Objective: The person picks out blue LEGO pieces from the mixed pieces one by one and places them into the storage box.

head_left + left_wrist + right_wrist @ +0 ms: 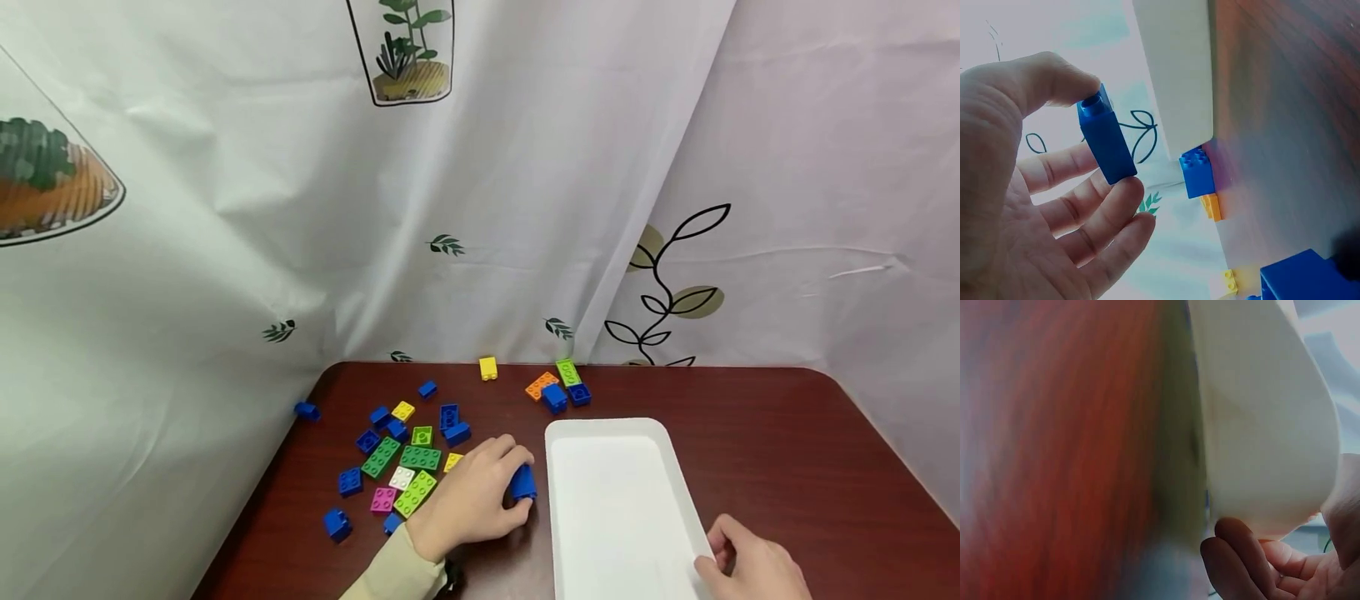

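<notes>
My left hand (476, 497) pinches a blue toy brick (522, 482) between thumb and fingers, just left of the white tray (551, 517). In the left wrist view the same blue brick (1109, 140) shows between the thumb and fingertips, clear of the table. At the tray's right edge my right hand (753, 562) grips the rim with thumb and curled fingers. The right wrist view shows those fingers (1238, 556) against the tray wall (1266, 425). No bricks show on the visible part of the tray.
Loose bricks in several colours lie left of the tray, among them a green brick (420, 458) and a pink brick (383, 500). Behind the tray are an orange brick (541, 385) and a blue brick (554, 398). A printed curtain (480, 183) hangs behind the table (787, 450).
</notes>
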The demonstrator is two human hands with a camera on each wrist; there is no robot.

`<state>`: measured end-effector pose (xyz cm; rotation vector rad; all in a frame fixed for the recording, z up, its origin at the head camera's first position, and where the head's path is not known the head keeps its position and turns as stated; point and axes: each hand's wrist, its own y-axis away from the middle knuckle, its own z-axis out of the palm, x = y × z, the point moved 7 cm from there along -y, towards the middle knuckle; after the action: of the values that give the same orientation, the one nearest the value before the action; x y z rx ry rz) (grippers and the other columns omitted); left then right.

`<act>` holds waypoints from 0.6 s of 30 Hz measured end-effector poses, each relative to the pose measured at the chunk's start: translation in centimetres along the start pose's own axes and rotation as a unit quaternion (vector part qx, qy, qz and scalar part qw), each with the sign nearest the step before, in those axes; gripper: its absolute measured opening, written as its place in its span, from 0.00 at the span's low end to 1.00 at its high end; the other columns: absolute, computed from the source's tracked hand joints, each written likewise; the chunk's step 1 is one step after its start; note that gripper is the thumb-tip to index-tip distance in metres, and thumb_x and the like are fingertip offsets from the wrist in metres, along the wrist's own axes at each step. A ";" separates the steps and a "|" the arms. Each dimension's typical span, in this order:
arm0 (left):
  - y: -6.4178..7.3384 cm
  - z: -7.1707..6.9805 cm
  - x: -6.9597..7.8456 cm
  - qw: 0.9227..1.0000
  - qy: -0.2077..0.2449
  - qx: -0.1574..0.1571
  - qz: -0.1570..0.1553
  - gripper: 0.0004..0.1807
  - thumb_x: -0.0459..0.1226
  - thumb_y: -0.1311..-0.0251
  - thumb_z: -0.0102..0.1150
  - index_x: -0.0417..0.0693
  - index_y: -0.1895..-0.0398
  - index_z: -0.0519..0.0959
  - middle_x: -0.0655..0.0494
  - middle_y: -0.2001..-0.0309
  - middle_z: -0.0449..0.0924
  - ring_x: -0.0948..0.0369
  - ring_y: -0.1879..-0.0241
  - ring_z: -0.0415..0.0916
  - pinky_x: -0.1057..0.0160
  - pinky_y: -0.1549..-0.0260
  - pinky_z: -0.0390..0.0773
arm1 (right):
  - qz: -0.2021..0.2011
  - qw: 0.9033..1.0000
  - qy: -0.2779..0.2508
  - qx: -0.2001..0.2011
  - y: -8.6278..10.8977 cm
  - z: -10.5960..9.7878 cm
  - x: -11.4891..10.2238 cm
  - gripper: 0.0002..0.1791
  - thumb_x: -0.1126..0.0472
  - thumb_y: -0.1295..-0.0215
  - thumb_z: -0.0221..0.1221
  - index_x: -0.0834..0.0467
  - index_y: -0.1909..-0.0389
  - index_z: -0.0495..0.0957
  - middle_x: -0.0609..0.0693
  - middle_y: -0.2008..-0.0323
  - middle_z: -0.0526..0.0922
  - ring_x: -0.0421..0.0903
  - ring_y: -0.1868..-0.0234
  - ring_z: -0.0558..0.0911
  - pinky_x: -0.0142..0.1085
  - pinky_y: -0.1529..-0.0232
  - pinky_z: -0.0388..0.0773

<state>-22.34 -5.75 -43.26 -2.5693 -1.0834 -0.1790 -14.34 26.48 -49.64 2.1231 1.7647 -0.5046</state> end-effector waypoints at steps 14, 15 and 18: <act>-0.5 0.2 0.9 0.999 0.037 -0.013 0.003 0.22 0.50 0.38 0.68 0.51 0.45 0.81 0.63 0.56 0.77 0.69 0.62 0.70 0.72 0.57 0.78 | -0.065 0.998 -0.003 -0.023 0.5 1.9 -1.3 0.20 0.58 0.55 0.68 0.47 0.80 0.62 0.38 0.86 0.64 0.33 0.82 0.62 0.29 0.77 0.58; -0.6 0.2 0.9 0.999 0.037 -0.013 0.002 0.22 0.50 0.38 0.68 0.51 0.45 0.81 0.63 0.56 0.77 0.69 0.62 0.70 0.72 0.57 0.78 | -0.067 0.997 -0.003 -0.032 0.3 1.9 -1.4 0.20 0.57 0.53 0.68 0.47 0.81 0.63 0.39 0.86 0.65 0.33 0.82 0.62 0.30 0.76 0.59; -1.0 0.2 1.0 0.999 0.033 -0.014 0.009 0.23 0.50 0.38 0.69 0.51 0.45 0.81 0.62 0.57 0.77 0.69 0.63 0.69 0.73 0.60 0.77 | -0.072 0.997 -0.004 -0.037 -0.6 1.5 -2.0 0.20 0.54 0.46 0.70 0.47 0.81 0.65 0.39 0.85 0.66 0.34 0.82 0.63 0.30 0.75 0.60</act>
<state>-22.28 -4.35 -42.95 -2.5783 -1.0401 -0.2758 -15.39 24.11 -50.05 1.9526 1.9106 -0.4755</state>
